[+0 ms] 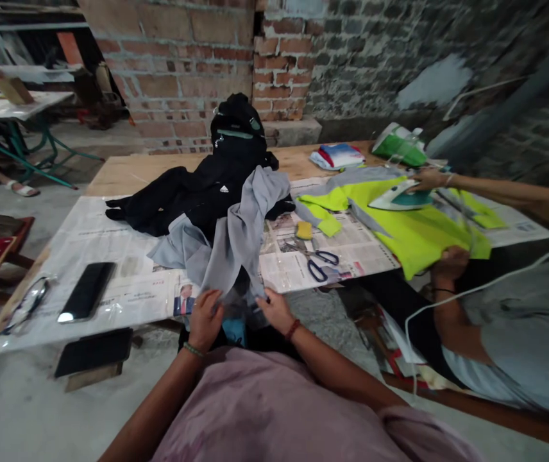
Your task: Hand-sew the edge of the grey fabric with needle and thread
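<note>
My left hand and my right hand both grip the lower edge of a grey garment at the near edge of the low wooden table. The grey cloth drapes up over a pile of black clothing, with a black bag standing behind it. Newspaper sheets cover the table under the clothes. Blue-handled scissors and a small yellow object lie just right of the grey garment.
A person on the right presses an iron on a neon yellow-green garment. A black phone and glasses lie at the left. Folded clothes sit at the back. A brick wall stands behind.
</note>
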The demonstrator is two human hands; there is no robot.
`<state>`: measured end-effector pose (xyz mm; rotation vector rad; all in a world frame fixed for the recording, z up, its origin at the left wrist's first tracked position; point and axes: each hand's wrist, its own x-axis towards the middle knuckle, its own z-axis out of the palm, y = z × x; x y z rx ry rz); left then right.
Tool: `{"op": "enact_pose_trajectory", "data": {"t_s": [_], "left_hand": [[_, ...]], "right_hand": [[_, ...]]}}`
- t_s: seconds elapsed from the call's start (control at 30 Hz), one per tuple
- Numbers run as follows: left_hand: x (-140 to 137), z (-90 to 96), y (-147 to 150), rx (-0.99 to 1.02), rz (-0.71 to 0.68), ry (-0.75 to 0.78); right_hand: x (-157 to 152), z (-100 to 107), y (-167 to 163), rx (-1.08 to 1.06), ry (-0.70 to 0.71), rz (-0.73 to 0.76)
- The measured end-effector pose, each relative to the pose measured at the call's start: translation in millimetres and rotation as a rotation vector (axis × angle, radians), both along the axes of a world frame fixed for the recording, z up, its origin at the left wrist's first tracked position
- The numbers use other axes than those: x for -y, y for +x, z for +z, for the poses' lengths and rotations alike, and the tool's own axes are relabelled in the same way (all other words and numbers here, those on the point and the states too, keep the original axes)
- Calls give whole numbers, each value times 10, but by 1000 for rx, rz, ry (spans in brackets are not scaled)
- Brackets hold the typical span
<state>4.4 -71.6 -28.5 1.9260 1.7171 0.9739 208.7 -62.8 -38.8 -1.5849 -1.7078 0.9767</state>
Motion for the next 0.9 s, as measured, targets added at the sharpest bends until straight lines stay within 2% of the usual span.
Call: {"op": "enact_pose_trajectory", "data": {"t_s": [0.07,0.17,0.23,0.33,0.43,0.57,0.67,0.8,0.9], "left_hand": [[-83,81,40,36,14,-15],[-194,183,54,131,47,-54],[-245,214,36,186,55,-93],[-288,196,16,200,72,-159],[-323,136,65,142,116,-208],[-404,71,223,25,75,-237],[-468,59,312,-42,51,-263],[-464,153,323,5,34,-262],[-386,332,280,175,4,-200]], "right_hand": [[86,115,-177,-97,-21,199],[179,287,-363,-119,93,599],[197,351,-386,-105,145,696],[185,333,-305,-77,123,643],[195,219,-190,-38,81,550],[290,59,-76,-31,-2,454],[344,0,4,-56,-8,418],[236,18,171,-103,31,269],[-17,153,311,-119,107,83]]}}
